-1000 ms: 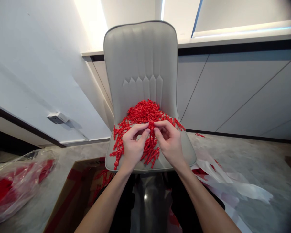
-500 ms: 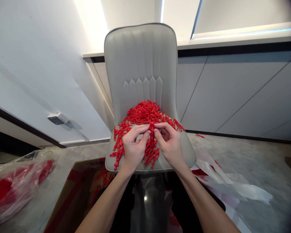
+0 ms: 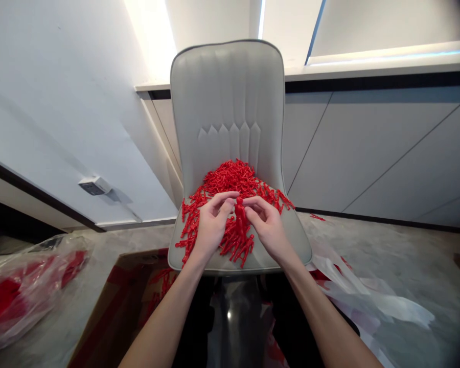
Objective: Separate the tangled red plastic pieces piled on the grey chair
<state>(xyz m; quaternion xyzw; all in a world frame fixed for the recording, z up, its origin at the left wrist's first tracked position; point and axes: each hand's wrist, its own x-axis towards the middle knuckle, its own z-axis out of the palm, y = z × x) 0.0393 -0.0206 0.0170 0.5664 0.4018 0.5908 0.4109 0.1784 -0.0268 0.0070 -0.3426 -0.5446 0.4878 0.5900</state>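
A small red plastic figure point(image 3: 240, 217) hangs upright between my hands, above the seat of a grey padded chair point(image 3: 230, 87). My right hand point(image 3: 267, 225) pinches it at its upper side between thumb and forefinger. Just to the figure's left is my left hand point(image 3: 213, 222), its thumb and forefinger slightly apart and holding nothing that I can see. Behind the hands lies a heap of red plastic pieces point(image 3: 230, 175). Many red figures point(image 3: 242, 248) are spread over the seat in front and to both sides, partly hidden by my hands.
On the floor at left lies a clear plastic bag point(image 3: 34, 281) with red contents. A cardboard box point(image 3: 103, 306) with red pieces stands by the chair. White plastic sheeting point(image 3: 368, 291) lies at right, and a stray red piece point(image 3: 317, 217) near the cabinet.
My left fingers have come away from the red figure, which both hands gripped before. The right hand keeps hold of it. The view has shifted slightly.
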